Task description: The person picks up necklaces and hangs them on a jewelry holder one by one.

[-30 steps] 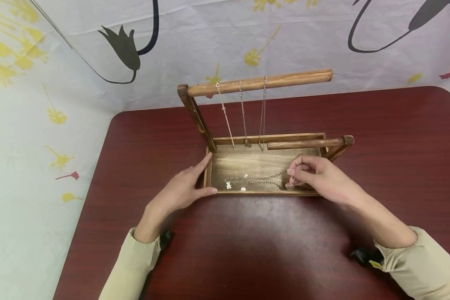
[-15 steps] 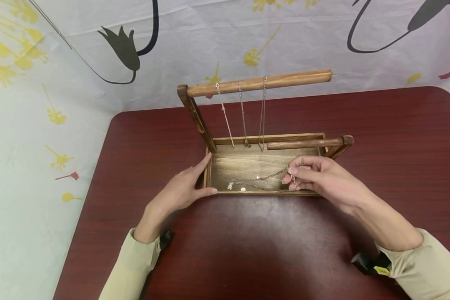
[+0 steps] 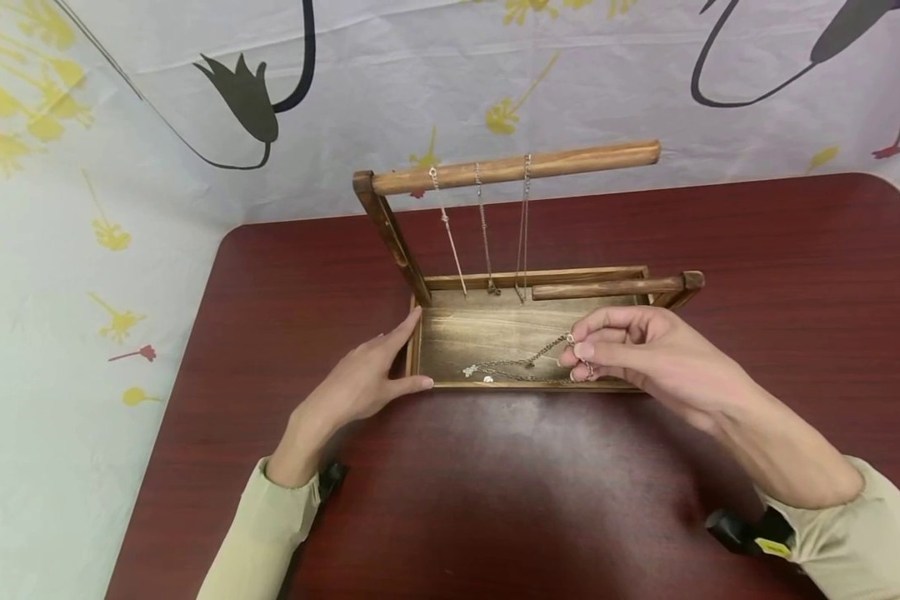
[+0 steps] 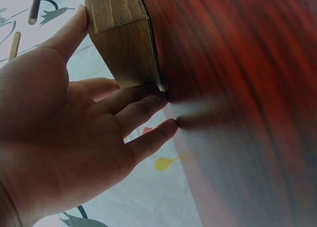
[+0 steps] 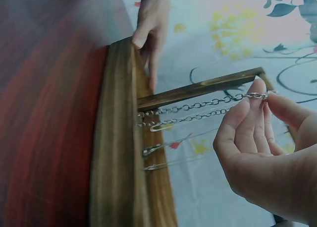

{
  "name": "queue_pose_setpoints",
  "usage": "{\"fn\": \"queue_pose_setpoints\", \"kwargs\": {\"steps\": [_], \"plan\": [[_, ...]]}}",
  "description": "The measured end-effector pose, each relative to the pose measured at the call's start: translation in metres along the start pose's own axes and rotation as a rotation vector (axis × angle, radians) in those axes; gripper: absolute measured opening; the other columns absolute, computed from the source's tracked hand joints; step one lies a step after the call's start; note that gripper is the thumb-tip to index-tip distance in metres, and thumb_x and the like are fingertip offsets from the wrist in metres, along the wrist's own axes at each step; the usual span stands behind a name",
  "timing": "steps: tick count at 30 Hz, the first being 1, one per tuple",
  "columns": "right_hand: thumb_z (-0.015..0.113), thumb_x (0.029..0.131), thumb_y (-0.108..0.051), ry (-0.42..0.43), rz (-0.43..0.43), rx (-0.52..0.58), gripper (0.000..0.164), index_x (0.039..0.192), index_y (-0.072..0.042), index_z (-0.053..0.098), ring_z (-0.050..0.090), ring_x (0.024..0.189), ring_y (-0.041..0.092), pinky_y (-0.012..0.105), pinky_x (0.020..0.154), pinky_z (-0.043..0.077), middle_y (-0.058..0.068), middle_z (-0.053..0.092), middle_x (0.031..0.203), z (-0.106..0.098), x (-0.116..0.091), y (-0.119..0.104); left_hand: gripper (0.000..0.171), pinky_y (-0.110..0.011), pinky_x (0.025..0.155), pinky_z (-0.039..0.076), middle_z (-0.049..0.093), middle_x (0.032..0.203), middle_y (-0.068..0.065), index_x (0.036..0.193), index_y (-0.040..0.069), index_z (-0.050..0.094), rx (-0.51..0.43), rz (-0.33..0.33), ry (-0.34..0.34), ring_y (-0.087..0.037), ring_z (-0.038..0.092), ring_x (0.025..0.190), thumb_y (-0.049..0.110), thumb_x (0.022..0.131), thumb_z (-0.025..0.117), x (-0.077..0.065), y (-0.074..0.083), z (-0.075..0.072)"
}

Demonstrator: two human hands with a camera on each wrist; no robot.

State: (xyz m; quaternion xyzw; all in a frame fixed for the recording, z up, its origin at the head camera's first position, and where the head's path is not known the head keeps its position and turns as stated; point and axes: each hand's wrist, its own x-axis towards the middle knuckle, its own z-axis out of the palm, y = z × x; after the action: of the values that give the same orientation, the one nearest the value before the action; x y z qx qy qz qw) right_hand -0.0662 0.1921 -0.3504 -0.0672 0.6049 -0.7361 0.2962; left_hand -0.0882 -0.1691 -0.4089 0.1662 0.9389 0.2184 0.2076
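My right hand (image 3: 630,358) pinches a silver chain necklace (image 3: 506,362) between thumb and fingers, over the right part of a wooden tray (image 3: 412,354). The chain (image 5: 198,104) slants down from the fingertips in the right wrist view. Its flower-shaped pendant (image 3: 470,371) is low near the tray's front wall, beside a small white piece (image 3: 488,379). My left hand (image 3: 356,375) rests against the tray's left end, thumb at the front corner. In the left wrist view, the left hand's fingers (image 4: 141,110) lie fairly straight along the tray's outer wall.
A wooden bar (image 3: 592,158) on a post rises over the tray's left end, with thin necklaces (image 3: 523,225) hanging from it. A shorter, lower bar (image 3: 600,289) reaches in from the right post. The dark red table (image 3: 495,500) lies beneath, and a patterned cloth (image 3: 390,83) stands behind.
My right hand has lifted and turned slightly, drawing the necklace so that its pendant shifted to the right. The left hand has stayed in place at the tray's end.
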Motion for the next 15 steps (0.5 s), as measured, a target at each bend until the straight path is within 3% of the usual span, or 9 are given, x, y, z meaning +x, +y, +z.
{"fn": "queue_pose_setpoints", "kwargs": {"steps": [7,15], "plan": [[0.058,0.097,0.005,-0.058,-0.074,-0.007,0.019,0.113,-0.001,0.067,0.071,0.098,0.026,0.038,0.09,0.055,0.019,0.072,0.108,0.002,-0.007,-0.017,0.097,-0.054,0.111,0.034,0.032,0.159,-0.002,0.161,0.03,0.009,-0.003,0.001,-0.005,-0.037,0.037,0.141,0.054,0.089,0.068,0.0,0.0,0.0],[0.049,0.096,0.016,-0.136,-0.188,0.061,0.03,0.118,0.003,0.065,0.071,0.097,0.026,0.034,0.091,0.054,0.02,0.072,0.109,-0.005,-0.013,-0.027,0.097,-0.054,0.111,0.034,0.032,0.159,-0.002,0.161,0.03,0.008,0.001,0.008,-0.002,-0.037,0.037,0.141,0.055,0.089,0.068,0.0,0.0,0.0]]}}
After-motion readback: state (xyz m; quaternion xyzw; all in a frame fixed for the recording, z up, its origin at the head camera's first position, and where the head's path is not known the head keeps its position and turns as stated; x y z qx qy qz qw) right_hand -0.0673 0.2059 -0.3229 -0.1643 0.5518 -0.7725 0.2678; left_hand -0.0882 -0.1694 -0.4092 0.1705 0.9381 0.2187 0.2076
